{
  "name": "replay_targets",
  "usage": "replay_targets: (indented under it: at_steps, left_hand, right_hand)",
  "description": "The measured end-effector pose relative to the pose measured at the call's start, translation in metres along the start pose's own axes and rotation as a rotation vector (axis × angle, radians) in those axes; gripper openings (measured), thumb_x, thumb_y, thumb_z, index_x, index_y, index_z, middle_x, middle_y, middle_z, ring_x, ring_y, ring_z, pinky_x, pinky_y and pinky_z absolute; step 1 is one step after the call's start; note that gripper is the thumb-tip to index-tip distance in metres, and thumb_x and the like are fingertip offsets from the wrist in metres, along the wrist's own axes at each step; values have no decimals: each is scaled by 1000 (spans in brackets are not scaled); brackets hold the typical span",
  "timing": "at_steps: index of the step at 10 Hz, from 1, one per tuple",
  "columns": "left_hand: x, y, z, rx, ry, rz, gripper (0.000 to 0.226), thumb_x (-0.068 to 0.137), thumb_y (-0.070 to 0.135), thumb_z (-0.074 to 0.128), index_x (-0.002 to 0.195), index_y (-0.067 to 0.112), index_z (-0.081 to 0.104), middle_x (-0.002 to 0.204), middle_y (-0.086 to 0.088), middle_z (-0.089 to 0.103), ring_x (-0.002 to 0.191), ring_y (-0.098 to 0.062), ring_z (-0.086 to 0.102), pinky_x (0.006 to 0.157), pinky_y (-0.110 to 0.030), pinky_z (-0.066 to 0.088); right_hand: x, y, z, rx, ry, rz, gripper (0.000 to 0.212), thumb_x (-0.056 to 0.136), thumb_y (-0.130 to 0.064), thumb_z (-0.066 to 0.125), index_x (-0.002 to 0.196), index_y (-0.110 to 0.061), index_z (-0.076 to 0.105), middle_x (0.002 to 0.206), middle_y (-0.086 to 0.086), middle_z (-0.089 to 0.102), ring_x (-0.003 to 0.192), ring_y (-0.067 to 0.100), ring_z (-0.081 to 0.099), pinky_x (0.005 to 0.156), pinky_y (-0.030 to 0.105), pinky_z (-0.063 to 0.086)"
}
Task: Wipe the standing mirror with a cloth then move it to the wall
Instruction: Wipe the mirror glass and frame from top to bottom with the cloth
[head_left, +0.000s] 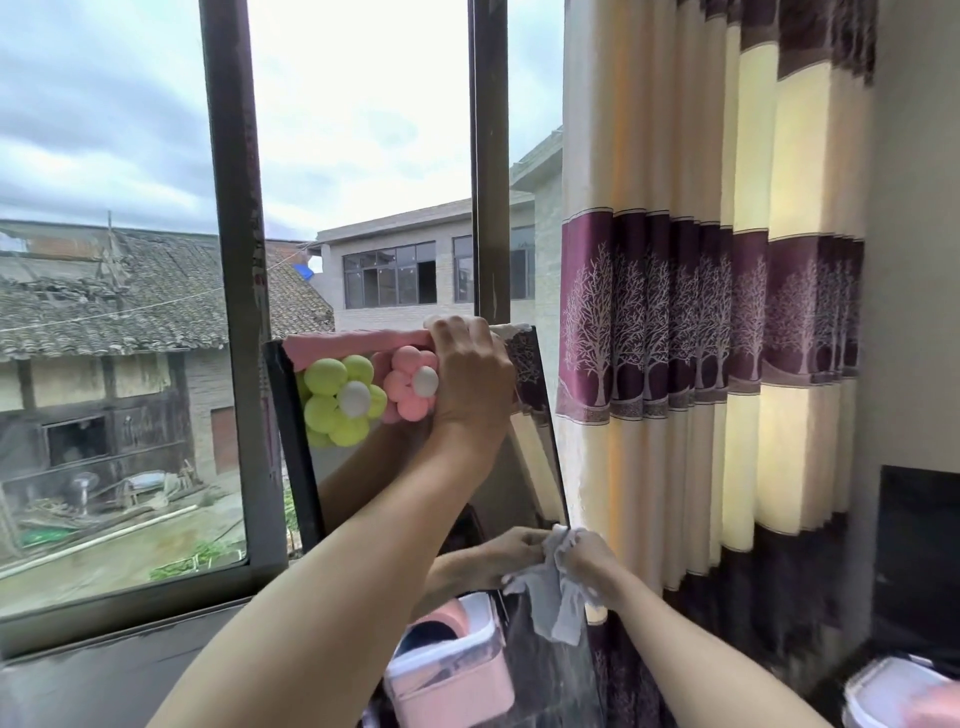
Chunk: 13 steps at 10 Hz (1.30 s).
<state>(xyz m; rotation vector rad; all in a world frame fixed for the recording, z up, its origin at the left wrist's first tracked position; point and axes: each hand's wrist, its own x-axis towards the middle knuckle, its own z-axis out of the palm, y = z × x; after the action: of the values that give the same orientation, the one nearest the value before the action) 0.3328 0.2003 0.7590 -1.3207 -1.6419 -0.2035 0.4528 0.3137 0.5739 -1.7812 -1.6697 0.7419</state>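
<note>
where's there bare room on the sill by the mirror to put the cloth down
Free: the dark sill left of the left forearm, bordered by the window frame behind. Crowded: right of that, the mirror, the pink box below it, and the right hand with the cloth fill the space up to the curtain.

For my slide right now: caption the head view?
Left hand steadies the black-framed standing mirror while the right hand wipes it with a grey cloth.
</note>
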Motion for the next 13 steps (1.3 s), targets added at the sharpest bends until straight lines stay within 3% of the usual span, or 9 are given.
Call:
replay_targets:
  at_steps: [1,2,3,4,5,6,9,11,13]
  left_hand:
    - [0,3,6,34,29,25,44,94,25,41,130,-2,41,122,-18,47,113,-36,46,102,-46,33]
    - [1,2,4,25,57,30,43,96,23,37,131,-2,40,124,-19,46,115,-36,45,103,-46,31]
    - [0,2,2,21,28,33,42,96,18,32,132,-3,39,127,-20,44,117,-38,43,104,-47,30]
    - [0,0,3,69,19,52,44,96,22,35,133,-2,38,128,-20,43,117,-37,43,104,-47,30]
    - [-1,-3,4,78,17,51,45,97,26,36,133,-1,38,128,-19,44,118,-36,43,104,-46,30]
    - [-2,-4,3,96,6,47,46,97,28,38,133,-1,38,127,-18,45,117,-36,44,103,-45,32]
    - [-2,-3,-3,98,-11,63,47,95,25,37,133,-2,39,128,-20,44,118,-37,44,104,-46,30]
    - [-4,-6,-6,100,-64,63,52,94,35,42,131,-1,41,125,-19,47,116,-34,46,104,-44,32]
    - [-10,-12,-16,128,-103,86,66,93,44,44,135,-6,34,131,-23,44,121,-36,44,107,-48,28]
  right_hand:
    - [-23,-21,-13,102,185,-22,18,90,-14,37,77,-12,49,113,19,61,83,23,49,73,26,43]
    - [-41,-62,-39,89,235,-185,33,96,-9,26,117,7,45,135,23,45,107,31,50,79,17,49]
    - [-37,-88,-47,202,325,-384,42,92,-11,40,133,-13,45,134,15,41,112,31,50,95,27,41]
    - [-24,-77,-25,298,254,-400,45,93,-5,39,137,-11,42,133,9,35,110,28,51,96,28,39]
    - [-21,-36,0,418,157,-241,28,90,4,38,99,-5,63,98,9,52,76,17,55,64,19,50]
    - [-22,16,26,130,-42,-55,32,92,-8,44,64,-24,42,71,-5,43,79,15,47,65,15,44]
    - [-56,-49,-24,236,331,-281,26,91,-8,36,108,-4,55,114,12,47,88,22,47,73,26,42]
    - [-71,-44,18,279,113,-387,47,97,-8,36,143,-8,27,138,15,36,121,29,46,90,20,38]
    - [-92,6,32,-39,-28,-113,31,93,-8,40,120,1,53,126,18,56,116,30,52,88,25,41]
